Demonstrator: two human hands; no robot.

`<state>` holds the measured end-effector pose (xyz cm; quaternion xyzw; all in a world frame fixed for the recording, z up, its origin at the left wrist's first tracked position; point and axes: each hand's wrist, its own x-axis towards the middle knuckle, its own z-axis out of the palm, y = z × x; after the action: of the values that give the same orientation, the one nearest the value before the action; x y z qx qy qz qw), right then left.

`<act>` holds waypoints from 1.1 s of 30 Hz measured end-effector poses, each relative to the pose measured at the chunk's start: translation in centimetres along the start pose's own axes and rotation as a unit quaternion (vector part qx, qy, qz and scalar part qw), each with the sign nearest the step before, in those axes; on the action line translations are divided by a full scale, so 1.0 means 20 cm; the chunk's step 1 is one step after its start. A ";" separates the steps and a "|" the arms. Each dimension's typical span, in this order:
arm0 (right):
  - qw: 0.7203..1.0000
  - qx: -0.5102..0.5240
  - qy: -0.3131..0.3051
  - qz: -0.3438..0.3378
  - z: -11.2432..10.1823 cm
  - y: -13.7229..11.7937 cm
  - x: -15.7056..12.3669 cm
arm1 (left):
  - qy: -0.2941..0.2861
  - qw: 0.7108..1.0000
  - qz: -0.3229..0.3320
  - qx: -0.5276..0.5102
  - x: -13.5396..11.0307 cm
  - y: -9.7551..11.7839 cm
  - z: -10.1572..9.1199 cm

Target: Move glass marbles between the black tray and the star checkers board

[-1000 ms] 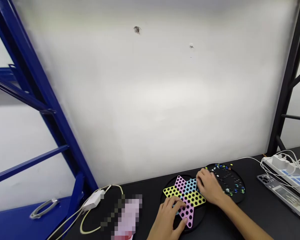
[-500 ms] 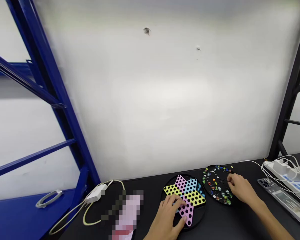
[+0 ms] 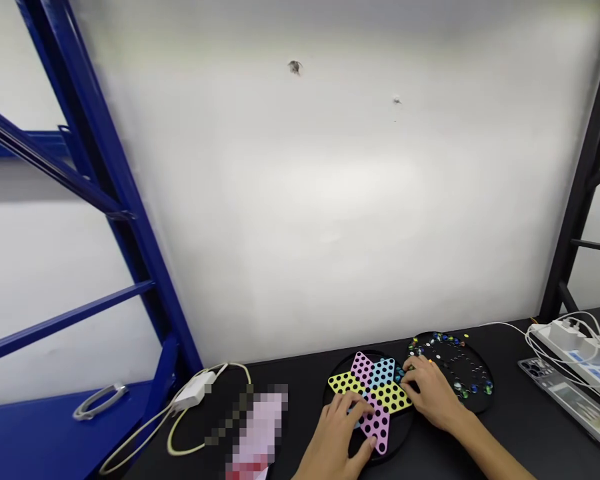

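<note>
My left hand (image 3: 336, 437) rests loosely spread over the star-shaped board (image 3: 369, 387), low and right of centre in the frame, with no firm grip that I can see. My right hand (image 3: 433, 393) is half curled at its right side; I can't tell if it pinches anything. A careless brush of those fingers could skew the board or set marbles (image 3: 474, 389) rolling. One pink point aims up and slightly left, its opposite down and right; six-pointed, it shows no clear long axis.

Star board (image 3: 370, 388) partly behind left grip (image 3: 336, 430), marble tray (image 3: 459, 360) partly behind right grip (image 3: 431, 392).
</note>
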<state>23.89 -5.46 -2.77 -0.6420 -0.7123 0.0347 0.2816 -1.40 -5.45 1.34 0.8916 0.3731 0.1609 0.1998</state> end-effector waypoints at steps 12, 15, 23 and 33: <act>0.967 0.028 -0.134 0.216 -0.25 0.52 -0.09 | 0.000 1.000 -0.003 -0.008 0.00 -0.01 0.01; 0.966 0.030 -0.152 0.209 -0.27 0.45 -0.09 | 0.006 1.000 -0.003 -0.008 0.00 -0.01 0.01; 0.964 0.083 -0.165 0.190 -0.34 0.45 -0.15 | 0.000 1.000 -0.001 -0.010 0.00 -0.01 0.00; 0.888 0.384 0.052 0.246 -0.37 0.42 -0.07 | -0.010 1.000 -0.009 -0.007 0.00 -0.02 0.02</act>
<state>34.70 -7.55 -0.46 -0.6393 -0.4468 0.3400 0.5254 -1.48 -5.25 0.88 0.8884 0.3783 0.1526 0.2107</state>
